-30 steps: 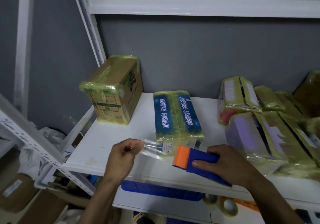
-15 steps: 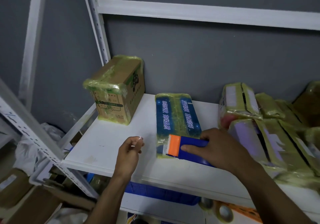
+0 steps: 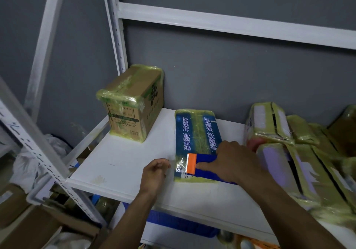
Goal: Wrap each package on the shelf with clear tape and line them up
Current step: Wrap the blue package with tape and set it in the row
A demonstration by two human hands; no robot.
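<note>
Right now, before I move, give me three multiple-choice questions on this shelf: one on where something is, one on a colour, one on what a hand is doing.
1. Where does the cardboard box stand? A) at the shelf's back left corner B) at its front edge C) on the floor
2. What colour is the tape dispenser's toothed end? A) green B) orange C) white
3. What is the right hand doing? A) hanging empty B) gripping the tape dispenser on the blue package C) lifting the box
Answers: 1 A, it stands far left, at the back; 2 B, that end is orange, the body blue; 3 B, its fingers curl round the dispenser lying on the package.
</note>
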